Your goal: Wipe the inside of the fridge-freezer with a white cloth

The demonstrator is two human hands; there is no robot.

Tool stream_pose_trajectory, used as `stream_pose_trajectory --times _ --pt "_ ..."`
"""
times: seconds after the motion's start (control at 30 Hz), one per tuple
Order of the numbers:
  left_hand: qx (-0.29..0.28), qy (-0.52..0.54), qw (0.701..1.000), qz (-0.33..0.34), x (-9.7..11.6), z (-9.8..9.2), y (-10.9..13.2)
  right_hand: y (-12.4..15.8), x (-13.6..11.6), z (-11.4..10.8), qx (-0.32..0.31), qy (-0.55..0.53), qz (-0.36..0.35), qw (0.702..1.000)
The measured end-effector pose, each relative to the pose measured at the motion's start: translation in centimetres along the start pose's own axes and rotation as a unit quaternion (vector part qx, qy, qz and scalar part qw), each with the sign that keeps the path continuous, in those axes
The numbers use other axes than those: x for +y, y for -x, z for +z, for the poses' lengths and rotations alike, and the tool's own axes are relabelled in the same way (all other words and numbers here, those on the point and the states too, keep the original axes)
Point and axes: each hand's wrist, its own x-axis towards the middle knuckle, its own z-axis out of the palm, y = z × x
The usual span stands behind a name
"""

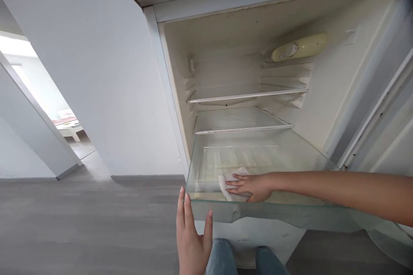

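Note:
A clear drawer [213, 211] is pulled partway out of the bottom of a fridge compartment. Inside it, my right hand [256, 187] presses a white cloth [230, 187] against the drawer's floor, fingers spread over it. The cloth is bunched under the palm and fingers. My left hand [194, 234] is at the drawer's front left corner, fingers stretched upward and thumb apart. Its fingertips rest at the outer side of the corner; nothing is held in it.
Two glass shelves [245, 128] sit above the drawer. A yellowish lamp housing with a dial [300, 47] is on the upper right wall. The fridge door [387, 124] stands open at right. A grey wall [129, 94] and wooden floor [97, 223] lie left.

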Motion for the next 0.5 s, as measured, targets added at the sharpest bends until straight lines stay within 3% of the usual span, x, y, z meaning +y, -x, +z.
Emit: stream_pose_trajectory --times 0.27,0.4,0.5 --pt "-0.011 0.002 1.0 -0.01 -0.3 -0.1 0.2 7.1 5.7 2.2 0.042 -0.065 0.133 0.988" --pt "-0.029 0.015 0.999 -0.034 0.0 -0.2 0.1 9.8 6.5 2.7 0.109 -0.042 0.196 0.974" --pt "-0.021 0.014 0.999 -0.025 0.1 -0.2 0.1 11.0 6.1 3.0 0.118 0.005 0.272 0.955"
